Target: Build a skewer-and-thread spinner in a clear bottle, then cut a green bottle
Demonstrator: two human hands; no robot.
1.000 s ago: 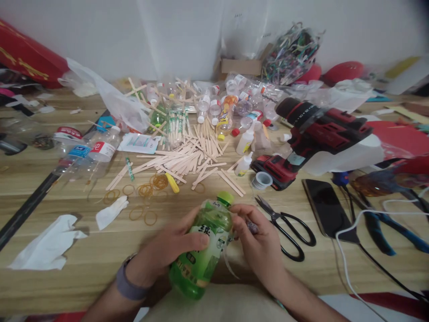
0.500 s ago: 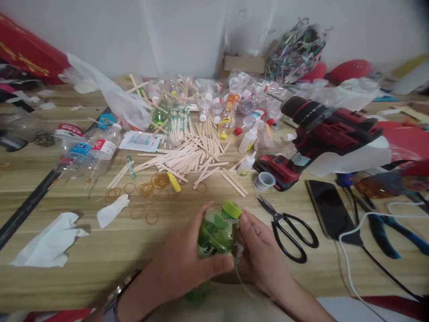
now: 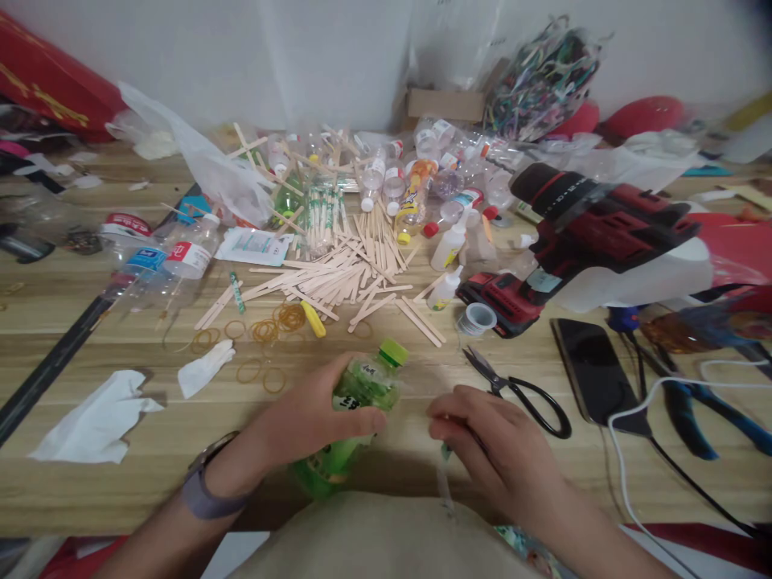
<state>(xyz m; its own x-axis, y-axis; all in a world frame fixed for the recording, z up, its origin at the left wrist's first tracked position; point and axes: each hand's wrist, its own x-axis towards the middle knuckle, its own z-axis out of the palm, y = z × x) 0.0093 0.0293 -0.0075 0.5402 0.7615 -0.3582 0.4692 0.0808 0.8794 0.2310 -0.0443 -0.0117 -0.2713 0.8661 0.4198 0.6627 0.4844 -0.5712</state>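
Note:
My left hand is wrapped round a green plastic bottle with a light green cap, tilted with its cap away from me. The bottle's lower end reaches back toward my body. To the right, apart from the bottle, my right hand is closed in a pinch. From its fingers hangs a thin, clear plastic strip with a greenish bit near the top. Black-handled scissors lie just beyond my right hand, their blades apart. Loose rubber bands and a small yellow tool lie past the bottle.
Wooden sticks spread over the table's middle, with several bottles behind. At right stand a red and black power drill, a phone, pliers and a white cable. Crumpled tissue lies at left.
My right hand has pulled away from the bottle to the right, carrying the clear strip. The bottle has moved left and tilted further, its cap and shoulder now uncovered.

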